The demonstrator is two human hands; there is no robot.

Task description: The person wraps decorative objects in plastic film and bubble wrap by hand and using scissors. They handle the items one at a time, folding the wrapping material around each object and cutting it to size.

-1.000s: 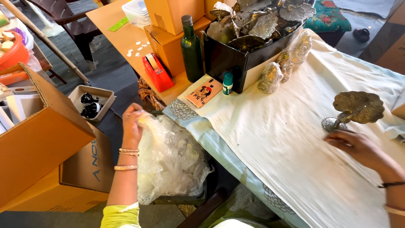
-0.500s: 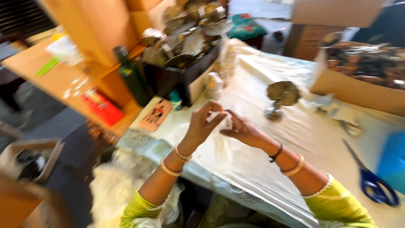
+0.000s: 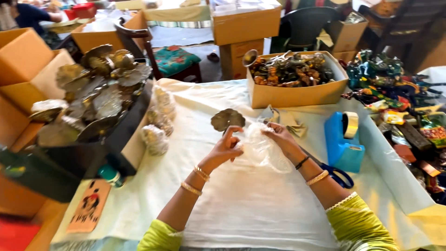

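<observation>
Hands, left (image 3: 228,148) and right (image 3: 278,138), pinch clear plastic bag (image 3: 261,149), fingers curled.

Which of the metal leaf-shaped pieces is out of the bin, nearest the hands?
The single leaf-shaped piece standing alone on the white cloth, just beyond the left hand. All the others are piled in the black bin at the table's left.

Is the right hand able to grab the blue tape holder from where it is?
Probably yes. The right hand is busy holding the clear plastic wrap, but the blue plastic tape dispenser stands close beside it on the white tablecloth, with nothing between.
</observation>
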